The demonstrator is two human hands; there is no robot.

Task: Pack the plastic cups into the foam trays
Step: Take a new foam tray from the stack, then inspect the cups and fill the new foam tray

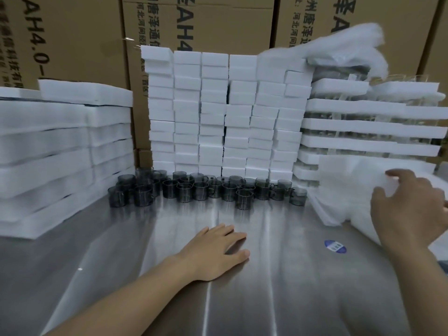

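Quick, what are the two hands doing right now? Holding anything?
Left hand: open, lying flat on the metal table, holding nothing.
Right hand: fingers curled round the edge of a white foam tray.

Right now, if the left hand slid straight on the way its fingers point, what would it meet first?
Likely the foam trays the right hand grips; the left hand points right across bare table, though depth is unclear.

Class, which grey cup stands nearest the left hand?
The cup jutting forward of the row, right of centre; all others sit farther from the left hand.
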